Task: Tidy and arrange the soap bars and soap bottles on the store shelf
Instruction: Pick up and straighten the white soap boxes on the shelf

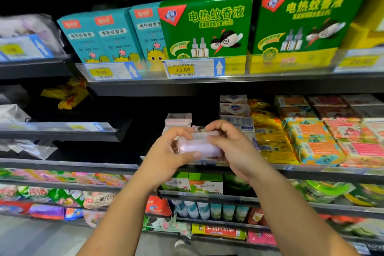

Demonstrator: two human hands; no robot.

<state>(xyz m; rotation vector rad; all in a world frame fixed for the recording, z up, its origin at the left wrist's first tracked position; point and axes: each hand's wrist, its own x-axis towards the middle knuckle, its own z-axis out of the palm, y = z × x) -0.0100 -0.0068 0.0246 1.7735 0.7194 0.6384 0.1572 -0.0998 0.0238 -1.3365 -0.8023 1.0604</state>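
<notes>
Dim store shelf (pixel 311 170) ahead; left hand (pixel 170 153) and right hand (pixel 230 147) both clamp the pink soap (pixel 199 148) just before it; best square it up, then slide it beside the pink stack (pixel 178 119).

Left hand (pixel 170 151): bare, thumbnail cut short; left forearm (pixel 124 203) uncovered as far as it shows. Right hand (pixel 232 147): bare; right forearm (pixel 291 203) likewise uncovered. Footwear: pale grey shoe tip (pixel 180 243), blurred, between the forearms.
</notes>
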